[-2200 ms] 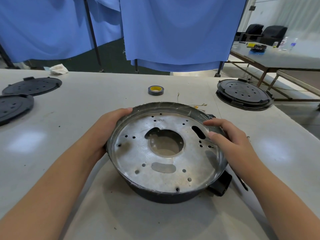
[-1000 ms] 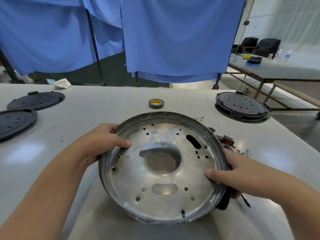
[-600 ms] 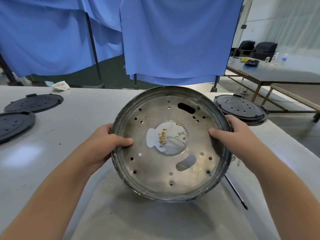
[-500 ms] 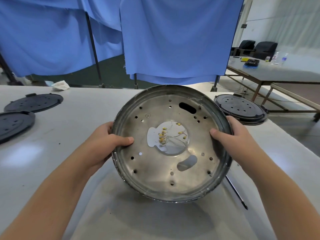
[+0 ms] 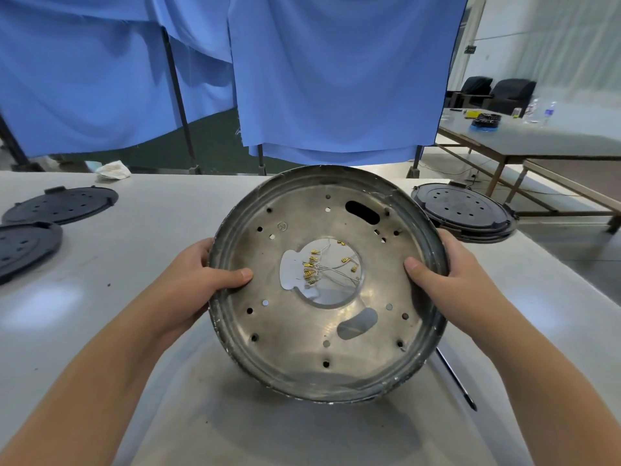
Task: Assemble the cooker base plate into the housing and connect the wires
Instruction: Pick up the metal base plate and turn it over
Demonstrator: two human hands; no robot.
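base plate tilted up, between hands | left hand grips left rim | right hand grips right rim

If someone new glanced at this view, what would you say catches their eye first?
The round metal base plate, tilted up at centre frame, gripped at its rim by the left hand and the right hand. Through its central hole show thin wires with gold terminals. Behind hang blue curtains; black round covers lie on the table at left.

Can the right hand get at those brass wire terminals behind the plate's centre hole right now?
Probably not yet. The right hand grips the base plate rim, as the left hand does, and the wire terminals lie beyond the plate, visible only through its centre hole.
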